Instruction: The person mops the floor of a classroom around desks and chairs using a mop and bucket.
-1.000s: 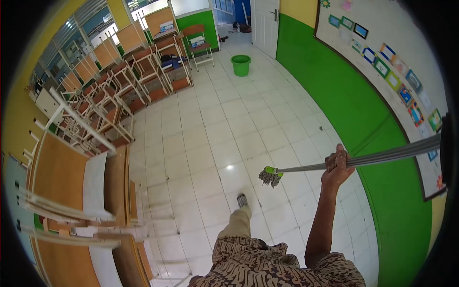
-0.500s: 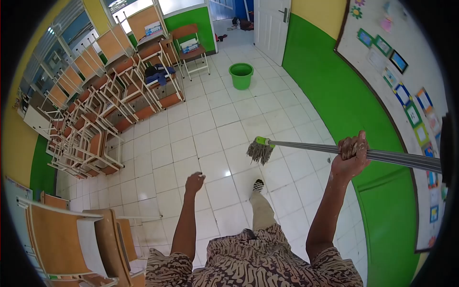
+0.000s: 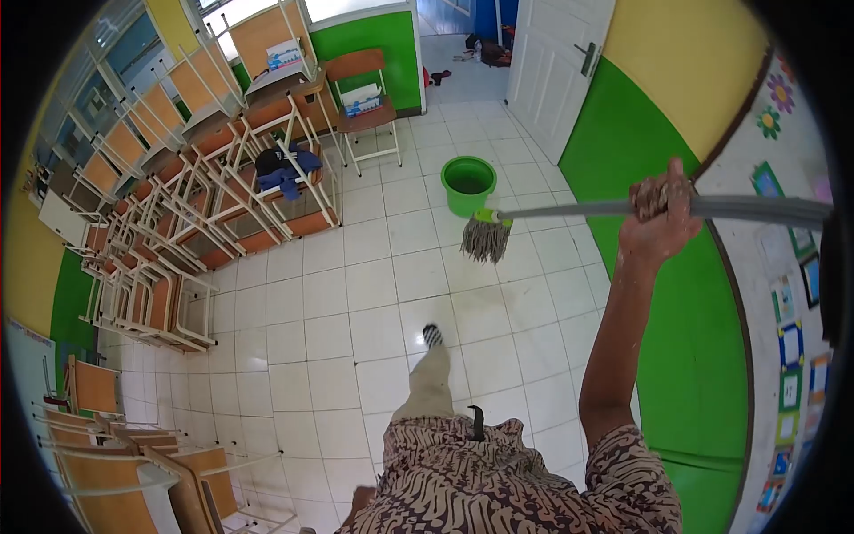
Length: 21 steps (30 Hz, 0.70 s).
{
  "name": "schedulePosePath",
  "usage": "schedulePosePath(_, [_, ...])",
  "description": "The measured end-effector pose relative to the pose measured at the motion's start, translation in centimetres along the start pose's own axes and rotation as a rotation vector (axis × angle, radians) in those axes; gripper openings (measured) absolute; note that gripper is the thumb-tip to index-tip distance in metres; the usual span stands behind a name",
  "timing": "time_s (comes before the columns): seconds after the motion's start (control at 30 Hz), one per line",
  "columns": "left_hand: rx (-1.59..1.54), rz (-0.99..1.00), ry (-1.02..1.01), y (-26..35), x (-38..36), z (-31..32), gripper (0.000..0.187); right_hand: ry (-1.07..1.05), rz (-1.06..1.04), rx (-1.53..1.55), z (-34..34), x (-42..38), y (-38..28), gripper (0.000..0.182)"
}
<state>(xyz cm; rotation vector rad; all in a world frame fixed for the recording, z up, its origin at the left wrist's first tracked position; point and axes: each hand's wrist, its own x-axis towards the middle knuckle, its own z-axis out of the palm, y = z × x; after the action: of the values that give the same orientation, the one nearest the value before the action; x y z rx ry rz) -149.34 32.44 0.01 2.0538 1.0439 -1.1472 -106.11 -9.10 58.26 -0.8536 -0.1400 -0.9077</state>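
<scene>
My right hand (image 3: 660, 214) is wrapped round the grey handle of a mop (image 3: 569, 210), held out level at the right. Its stringy grey head (image 3: 487, 240) hangs from a lime-green clamp and overlaps the lower front of a green bucket (image 3: 468, 198) in this view. The bucket stands upright on the tiles. My left hand (image 3: 363, 497) shows only in small part at the bottom, beside my patterned shirt, with its fingers hidden. One foot (image 3: 432, 335) in a black-and-white checked covering is stretched forward on the floor.
Stacked chairs and desks (image 3: 222, 187) line the left side, with dark blue cloth on one. A single chair (image 3: 363, 111) with a box on it stands by the wall. The open white door (image 3: 560, 53) is ahead. More furniture (image 3: 169, 463) sits at lower left.
I have stepped forward, so the bucket and door appear nearer. The mop head has come up to the bucket. My left hand has swung back toward my body.
</scene>
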Motion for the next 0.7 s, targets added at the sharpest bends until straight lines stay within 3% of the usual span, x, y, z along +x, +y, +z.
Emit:
schedulePosePath(0.2, [0.085,0.247,0.130,18.0,6.9,-10.3,0.053,-0.054,-0.014,-0.005,6.2,10.8,18.5,0.039])
schedulePosePath(0.4, [0.213,0.468,0.241,35.5,11.5,-23.3,0.050,-0.020,0.105,-0.128,6.5,18.7,41.1,0.039])
schedulePosePath(0.43, [0.238,0.504,0.262,36.6,18.4,-24.0,0.050,-0.061,0.131,-0.175,6.3,19.5,44.5,0.038])
schedulePosePath(0.5, [0.262,0.724,0.450,50.3,17.9,-33.9,0.046,-0.149,0.203,-0.265,5.5,20.9,51.6,0.036])
schedulePosePath(0.53, [-0.092,0.879,0.543,56.1,15.6,-37.5,0.038,-0.193,0.252,-0.310,4.9,21.5,55.4,0.036])
schedulePosePath(0.57, [-0.272,0.799,0.391,62.4,11.4,-41.0,0.042,-0.224,0.343,-0.311,3.7,22.2,59.1,0.037])
schedulePosePath(0.6, [-0.546,0.850,0.262,67.4,9.0,-42.8,0.044,-0.218,0.365,-0.322,2.5,22.3,62.0,0.037])
schedulePosePath(0.7, [-0.643,0.879,0.089,78.6,6.1,-45.5,0.043,-0.303,0.545,-0.540,0.2,23.2,70.3,0.040])
